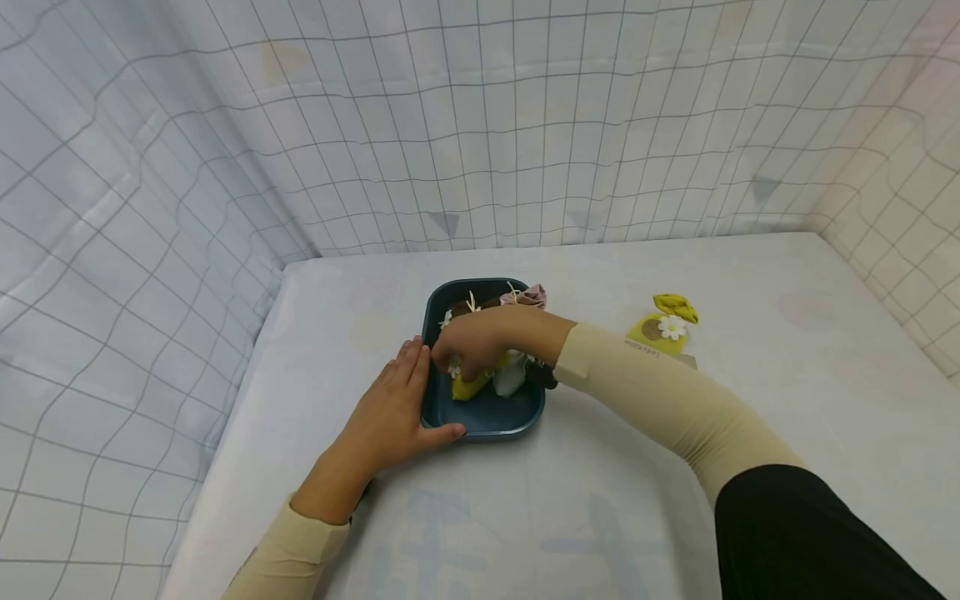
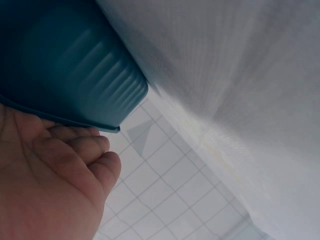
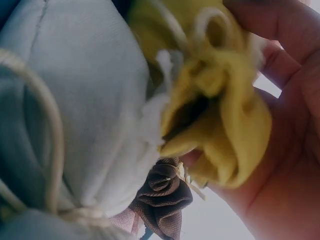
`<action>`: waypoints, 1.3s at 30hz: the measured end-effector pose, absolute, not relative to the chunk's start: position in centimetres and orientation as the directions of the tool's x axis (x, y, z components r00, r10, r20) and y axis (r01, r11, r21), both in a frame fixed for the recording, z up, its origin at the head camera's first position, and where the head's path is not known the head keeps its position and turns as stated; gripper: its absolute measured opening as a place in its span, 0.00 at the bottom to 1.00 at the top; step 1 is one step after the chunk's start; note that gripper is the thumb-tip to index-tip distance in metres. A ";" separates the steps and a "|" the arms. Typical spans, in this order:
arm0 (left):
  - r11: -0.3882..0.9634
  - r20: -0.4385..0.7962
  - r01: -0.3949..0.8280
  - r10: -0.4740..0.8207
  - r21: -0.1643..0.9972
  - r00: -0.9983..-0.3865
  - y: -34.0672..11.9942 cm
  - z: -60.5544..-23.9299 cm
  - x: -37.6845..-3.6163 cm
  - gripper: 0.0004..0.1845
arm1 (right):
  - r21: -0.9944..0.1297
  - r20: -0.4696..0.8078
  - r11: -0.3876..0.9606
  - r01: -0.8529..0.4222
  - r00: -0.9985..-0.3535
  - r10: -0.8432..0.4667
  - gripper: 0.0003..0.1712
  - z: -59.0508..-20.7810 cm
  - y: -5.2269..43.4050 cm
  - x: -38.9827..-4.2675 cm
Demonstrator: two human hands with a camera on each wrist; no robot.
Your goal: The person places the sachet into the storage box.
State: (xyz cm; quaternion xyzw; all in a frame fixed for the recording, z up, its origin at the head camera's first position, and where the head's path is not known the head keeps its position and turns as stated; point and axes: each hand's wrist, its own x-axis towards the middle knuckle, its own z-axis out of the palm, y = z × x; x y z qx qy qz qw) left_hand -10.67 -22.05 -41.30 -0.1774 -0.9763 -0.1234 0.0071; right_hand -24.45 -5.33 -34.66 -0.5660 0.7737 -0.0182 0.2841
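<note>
A dark teal plastic bin [image 1: 491,421] stands on the table, holding several small cloth pouches with drawstrings. My left hand [image 1: 393,412] lies along its left side, fingers straight against the rim and thumb at the near edge. In the left wrist view, those fingers [image 2: 92,145] touch just under the rim. Inside the bin, my right hand [image 1: 476,337] holds a yellow pouch [image 3: 225,120] by its side, thumb and fingers around it. Beside that pouch are a pale grey-blue pouch [image 3: 85,95] and a brown one [image 3: 162,197]. My right hand partly hides the contents.
A yellow pouch with a white flower [image 1: 663,329] lies on the table right of the bin, partly behind my right forearm. A pink pouch [image 1: 528,296] pokes over the bin's far right corner. Grid-patterned curtains [image 1: 495,125] enclose the table's back and sides.
</note>
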 end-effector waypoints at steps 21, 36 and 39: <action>0.908 0.057 0.345 0.342 0.239 -0.938 -22.0 -41.3 -10.7 0.65 | -0.325 -0.376 0.364 -0.873 -0.233 -0.897 0.23 -33.6 -4.6 -23.8; 0.912 0.040 0.340 0.340 0.231 -0.940 -22.0 -41.3 -10.7 0.65 | -0.360 -0.222 0.360 -0.861 -0.296 -0.929 0.20 -31.1 -0.6 -23.9; 0.914 0.035 0.339 0.340 0.225 -0.940 -22.0 -41.2 -10.7 0.65 | -0.377 -0.196 0.362 -0.853 -0.308 -0.931 0.21 -30.5 0.7 -23.9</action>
